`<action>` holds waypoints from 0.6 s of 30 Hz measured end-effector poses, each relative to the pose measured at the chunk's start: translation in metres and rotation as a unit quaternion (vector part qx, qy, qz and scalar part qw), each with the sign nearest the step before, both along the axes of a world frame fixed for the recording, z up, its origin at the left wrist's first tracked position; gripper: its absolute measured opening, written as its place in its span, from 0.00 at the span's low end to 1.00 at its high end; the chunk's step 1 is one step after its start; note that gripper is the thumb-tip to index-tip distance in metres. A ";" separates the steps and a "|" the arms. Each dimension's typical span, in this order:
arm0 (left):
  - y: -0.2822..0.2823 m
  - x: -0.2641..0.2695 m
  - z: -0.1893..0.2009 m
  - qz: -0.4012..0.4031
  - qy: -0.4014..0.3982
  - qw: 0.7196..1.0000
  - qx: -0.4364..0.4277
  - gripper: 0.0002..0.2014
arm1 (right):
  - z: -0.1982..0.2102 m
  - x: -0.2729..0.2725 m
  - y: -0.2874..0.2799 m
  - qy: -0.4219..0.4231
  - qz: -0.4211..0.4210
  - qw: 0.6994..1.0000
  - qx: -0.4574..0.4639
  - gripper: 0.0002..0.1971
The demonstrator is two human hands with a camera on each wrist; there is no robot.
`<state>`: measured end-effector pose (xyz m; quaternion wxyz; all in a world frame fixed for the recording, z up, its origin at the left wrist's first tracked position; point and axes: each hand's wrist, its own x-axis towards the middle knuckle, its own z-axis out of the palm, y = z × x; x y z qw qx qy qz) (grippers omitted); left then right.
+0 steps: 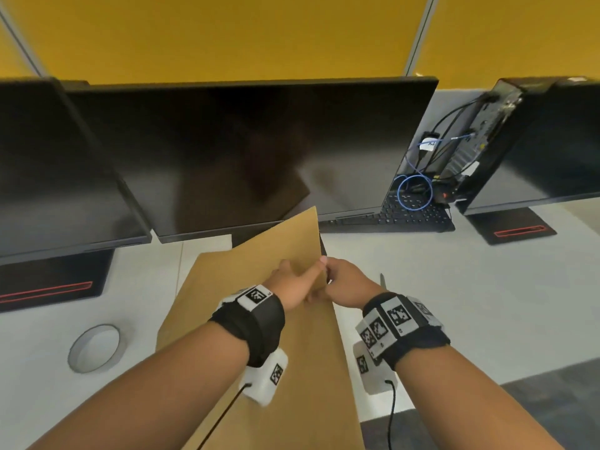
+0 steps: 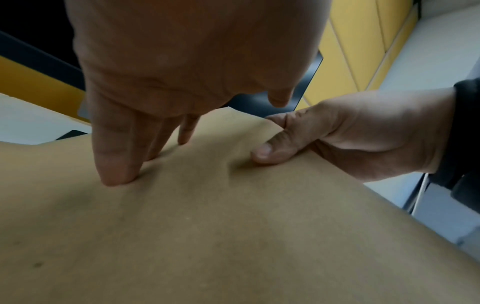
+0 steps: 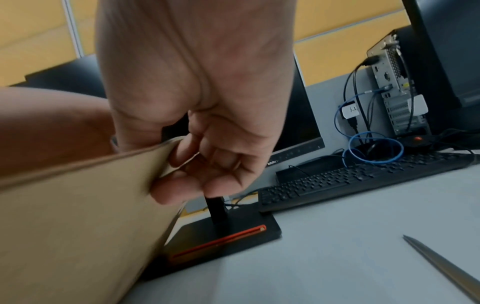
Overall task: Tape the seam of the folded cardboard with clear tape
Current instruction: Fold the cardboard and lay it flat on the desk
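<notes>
A folded sheet of brown cardboard (image 1: 259, 254) lies slanted on the white desk, from the near edge up to the middle monitor. My left hand (image 1: 289, 280) rests on top of it near its right edge, and its straight fingers (image 2: 116, 174) press down on the cardboard (image 2: 233, 236). My right hand (image 1: 341, 280) grips that right edge. Its thumb (image 2: 270, 152) lies on top, and its fingers (image 3: 182, 174) curl under the cardboard (image 3: 78, 216), lifting the edge a little. I see no tape on the cardboard.
Three dark monitors (image 1: 246, 151) stand along the back, and the middle stand's base (image 3: 223, 236) is just past the cardboard. A black keyboard (image 1: 406, 216), blue cables and a computer case (image 1: 487, 131) are at the back right. A metal blade (image 3: 441, 265) lies right of my right hand. A pale ring (image 1: 94, 349) sits front left.
</notes>
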<state>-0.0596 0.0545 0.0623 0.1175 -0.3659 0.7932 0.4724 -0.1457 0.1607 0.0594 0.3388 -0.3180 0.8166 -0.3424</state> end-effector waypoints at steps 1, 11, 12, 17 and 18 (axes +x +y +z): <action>0.004 0.002 0.006 0.011 0.020 1.000 0.017 0.47 | 0.006 0.005 0.002 0.017 0.010 1.000 -0.008 0.14; 0.016 0.036 0.055 0.075 0.170 0.969 0.165 0.48 | 0.059 0.055 0.022 0.044 0.043 0.988 -0.142 0.20; 0.017 0.041 0.060 0.077 0.181 0.966 0.165 0.49 | 0.063 0.061 0.021 0.051 0.047 0.984 -0.162 0.21; 0.023 0.060 0.096 0.114 0.252 0.947 0.163 0.35 | 0.088 0.070 0.013 0.067 0.084 0.969 -0.224 0.19; 0.025 0.063 0.105 0.117 0.263 0.943 0.166 0.29 | 0.094 0.070 0.013 0.064 0.097 0.966 -0.229 0.18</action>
